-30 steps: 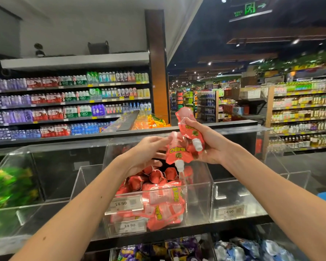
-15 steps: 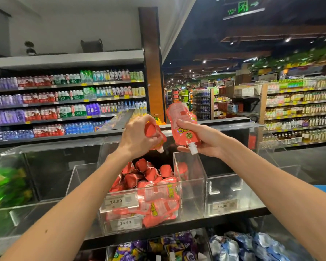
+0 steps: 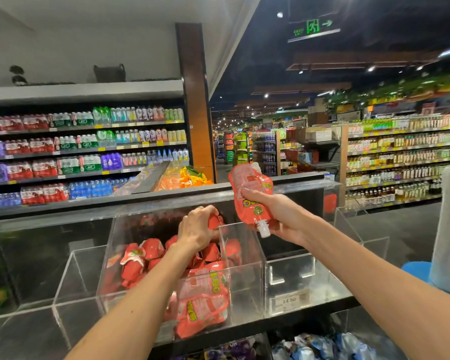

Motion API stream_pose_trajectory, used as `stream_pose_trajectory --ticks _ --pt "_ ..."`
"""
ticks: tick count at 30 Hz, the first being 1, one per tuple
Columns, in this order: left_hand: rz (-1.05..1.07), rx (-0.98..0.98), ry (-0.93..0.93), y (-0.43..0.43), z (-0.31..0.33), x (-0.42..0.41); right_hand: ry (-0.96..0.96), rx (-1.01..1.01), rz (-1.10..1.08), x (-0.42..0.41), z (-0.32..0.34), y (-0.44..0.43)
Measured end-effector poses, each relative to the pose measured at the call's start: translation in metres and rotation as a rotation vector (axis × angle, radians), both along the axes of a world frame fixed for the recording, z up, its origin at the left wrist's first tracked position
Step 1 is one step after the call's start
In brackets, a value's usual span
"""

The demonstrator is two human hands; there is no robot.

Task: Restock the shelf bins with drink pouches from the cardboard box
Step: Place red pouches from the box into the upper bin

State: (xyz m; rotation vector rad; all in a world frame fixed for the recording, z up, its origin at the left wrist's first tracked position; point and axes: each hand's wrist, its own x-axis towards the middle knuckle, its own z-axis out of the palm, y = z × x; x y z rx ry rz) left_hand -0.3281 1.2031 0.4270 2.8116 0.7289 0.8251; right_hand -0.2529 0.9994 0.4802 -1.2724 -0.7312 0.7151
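My right hand (image 3: 276,214) grips a pink drink pouch (image 3: 252,196) above the clear shelf bin (image 3: 247,258), fingers closed round its lower half. The pouch stands nearly upright, long axis tilted slightly, with its white cap (image 3: 263,228) pointing down toward me. My left hand (image 3: 196,229) is closed over another red pouch (image 3: 213,221) inside the bin's mouth, just above the heaped pouches (image 3: 151,258).

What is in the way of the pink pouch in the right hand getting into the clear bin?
Only the left hand, pushing a red pouch into the clear plastic bin. The right hand holds the pink spouted drink pouch above it.
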Motion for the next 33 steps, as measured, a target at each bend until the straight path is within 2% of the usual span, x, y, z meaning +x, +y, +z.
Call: stream_pose_trajectory --ticks 4,6,11,14,16,18,21,24,27,29,33 --pt "-0.219 -0.36 0.14 0.011 -0.015 0.015 0.012 -0.002 -0.011 0.006 -0.006 -0.002" --pt "-0.268 -0.463 0.15 0.017 -0.018 0.015 0.006 -0.002 -0.014 0.009 -0.008 -0.003" --pt "-0.272 -0.442 0.225 0.028 -0.017 0.014 -0.017 -0.036 -0.013 0.01 -0.011 0.003" --pt "-0.297 -0.54 0.033 0.026 0.001 0.004 -0.007 -0.05 0.006 0.006 -0.009 0.01" --pt "-0.331 -0.747 -0.191 0.016 0.023 -0.008 0.002 -0.05 0.036 0.004 -0.006 0.015" --pt "-0.413 -0.961 -0.306 0.004 0.042 -0.021 0.022 -0.075 0.104 -0.001 -0.002 0.02" --pt "-0.517 -1.098 -0.292 -0.009 0.056 -0.034 0.1 -0.085 0.249 -0.01 0.002 0.028" --pt "-0.497 -1.255 -0.294 -0.014 0.061 -0.042 0.179 -0.064 0.392 -0.017 0.006 0.034" --pt "-0.494 -1.436 -0.284 -0.011 0.063 -0.048 0.163 -0.077 0.468 -0.022 0.008 0.038" --pt "-0.501 -1.443 -0.287 -0.008 0.064 -0.054 0.13 -0.092 0.498 -0.026 0.009 0.041" --pt "-0.422 -1.221 -0.34 0.0 0.062 -0.06 0.013 -0.114 0.477 -0.027 0.01 0.045"
